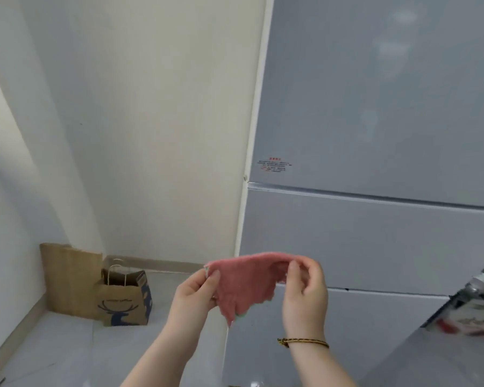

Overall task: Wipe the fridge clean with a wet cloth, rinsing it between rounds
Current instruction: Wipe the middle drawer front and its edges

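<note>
I have my left hand point(196, 291) and right hand point(305, 289) pinching the limp, light pink cloth point(243, 283) by its top corners, low centre, before the fridge point(375, 121).

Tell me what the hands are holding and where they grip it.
A pink cloth, stretched between both hands. The left hand pinches its upper left corner and the right hand pinches its upper right edge.

Pink green-edged cloth point(243, 286), outspread and drooping, in front of the closed pale grey fridge point(375, 107)
</note>
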Action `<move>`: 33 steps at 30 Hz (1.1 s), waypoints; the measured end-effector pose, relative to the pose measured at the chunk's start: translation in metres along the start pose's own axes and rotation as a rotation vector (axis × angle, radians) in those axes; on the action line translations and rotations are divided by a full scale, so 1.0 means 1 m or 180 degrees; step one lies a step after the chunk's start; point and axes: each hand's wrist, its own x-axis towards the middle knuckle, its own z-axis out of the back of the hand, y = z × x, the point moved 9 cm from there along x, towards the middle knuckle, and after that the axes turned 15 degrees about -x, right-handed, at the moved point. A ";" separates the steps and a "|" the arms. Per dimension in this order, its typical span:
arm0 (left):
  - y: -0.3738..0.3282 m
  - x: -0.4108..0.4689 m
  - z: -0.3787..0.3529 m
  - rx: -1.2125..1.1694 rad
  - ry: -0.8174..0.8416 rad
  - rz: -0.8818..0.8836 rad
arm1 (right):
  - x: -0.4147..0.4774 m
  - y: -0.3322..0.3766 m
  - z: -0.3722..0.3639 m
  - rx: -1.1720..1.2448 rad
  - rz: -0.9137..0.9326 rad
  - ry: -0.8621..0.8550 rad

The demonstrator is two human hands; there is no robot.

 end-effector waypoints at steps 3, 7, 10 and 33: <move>0.005 0.034 -0.031 0.0117 0.0496 0.0142 | 0.021 0.009 0.001 -0.0089 0.0594 -0.0458; 0.010 0.064 -0.053 0.0426 0.0861 0.0144 | 0.042 0.019 0.001 -0.0776 0.1561 -0.0996; -0.005 0.091 -0.057 0.0402 0.0698 -0.0262 | 0.066 0.016 0.001 -0.1536 0.2254 -0.1067; -0.007 0.110 -0.008 0.0347 -0.0367 -0.0434 | 0.044 -0.018 -0.157 -0.3774 0.5755 0.0657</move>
